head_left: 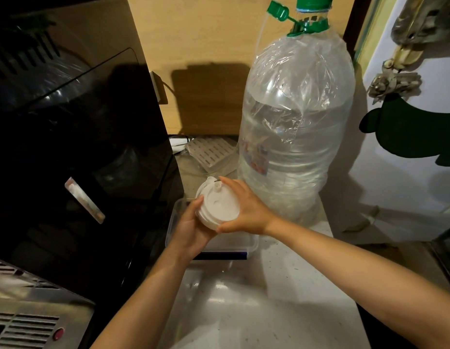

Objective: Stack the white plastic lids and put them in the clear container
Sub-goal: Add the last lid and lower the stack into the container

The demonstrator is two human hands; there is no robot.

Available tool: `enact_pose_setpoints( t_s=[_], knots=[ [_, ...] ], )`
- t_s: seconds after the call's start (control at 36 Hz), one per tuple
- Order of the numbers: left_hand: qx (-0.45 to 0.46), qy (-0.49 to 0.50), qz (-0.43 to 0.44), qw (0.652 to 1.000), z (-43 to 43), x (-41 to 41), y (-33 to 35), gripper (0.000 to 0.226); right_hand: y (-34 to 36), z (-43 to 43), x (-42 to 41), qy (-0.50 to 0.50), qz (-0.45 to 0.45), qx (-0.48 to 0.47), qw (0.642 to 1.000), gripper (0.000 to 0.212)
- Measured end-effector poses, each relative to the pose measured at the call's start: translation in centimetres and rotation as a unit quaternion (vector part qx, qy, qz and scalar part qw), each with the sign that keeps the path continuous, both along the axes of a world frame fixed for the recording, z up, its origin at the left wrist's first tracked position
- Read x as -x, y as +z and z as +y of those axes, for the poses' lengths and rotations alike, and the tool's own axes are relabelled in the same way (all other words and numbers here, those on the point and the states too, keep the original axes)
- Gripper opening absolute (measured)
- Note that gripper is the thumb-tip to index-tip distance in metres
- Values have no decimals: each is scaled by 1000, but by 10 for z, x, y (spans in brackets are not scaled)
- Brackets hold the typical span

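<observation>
A stack of white plastic lids (217, 205) is held in the air between both hands, its round top face tilted toward me. My left hand (191, 229) cups the stack from below and on its left edge. On the stack's right side my right hand (246, 210) grips it, fingers at the far rim and thumb at the near rim. Directly under the hands sits the clear container (253, 244) on the white counter, mostly hidden by them. A dark blue strip runs along its near edge.
A large water bottle (297, 127) wrapped in plastic, with a green cap, stands just right of the hands. A tall black appliance (75, 147) walls off the left. A white slotted tray (211, 152) lies behind the container. The white counter (256, 306) stretches toward me.
</observation>
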State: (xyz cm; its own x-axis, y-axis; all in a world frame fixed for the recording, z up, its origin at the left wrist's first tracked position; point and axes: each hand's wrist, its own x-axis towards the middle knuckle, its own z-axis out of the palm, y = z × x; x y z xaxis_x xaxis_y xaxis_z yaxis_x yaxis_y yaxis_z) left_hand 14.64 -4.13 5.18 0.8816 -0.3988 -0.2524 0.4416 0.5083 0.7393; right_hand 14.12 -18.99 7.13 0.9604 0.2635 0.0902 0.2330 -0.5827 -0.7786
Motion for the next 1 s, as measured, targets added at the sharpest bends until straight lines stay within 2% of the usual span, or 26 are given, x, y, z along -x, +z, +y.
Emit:
enact_pose_setpoints(
  t_s=[0.06,0.14,0.22,0.28,0.44,0.53,0.69,0.89,1.0],
  knots=[
    [-61,27,-13,998,-1,1,1,18,-4,0,-3,-4,4,5,1000,104],
    [-180,59,-35,981,2,0,3,19,-9,-1,-8,-9,9,20,1000,103],
    [-320,65,-90,941,9,-4,-1,17,-14,-3,-12,-7,17,38,999,103],
    [-367,60,-109,922,13,-8,-2,10,-19,-2,-15,-11,23,47,999,104],
    [-435,33,-107,893,16,-17,-6,31,-31,3,-18,-20,50,54,997,112],
    [-462,20,-96,882,20,-21,-9,36,-39,1,-18,-10,79,55,995,109],
    [-508,-27,-73,858,25,-27,-23,32,-52,2,-17,17,118,67,991,90],
    [-557,-82,-36,826,22,-37,-33,29,-63,11,-23,22,159,113,981,89],
    [-573,-89,-31,814,21,-41,-37,26,-71,19,-30,7,178,132,975,99]
  ],
)
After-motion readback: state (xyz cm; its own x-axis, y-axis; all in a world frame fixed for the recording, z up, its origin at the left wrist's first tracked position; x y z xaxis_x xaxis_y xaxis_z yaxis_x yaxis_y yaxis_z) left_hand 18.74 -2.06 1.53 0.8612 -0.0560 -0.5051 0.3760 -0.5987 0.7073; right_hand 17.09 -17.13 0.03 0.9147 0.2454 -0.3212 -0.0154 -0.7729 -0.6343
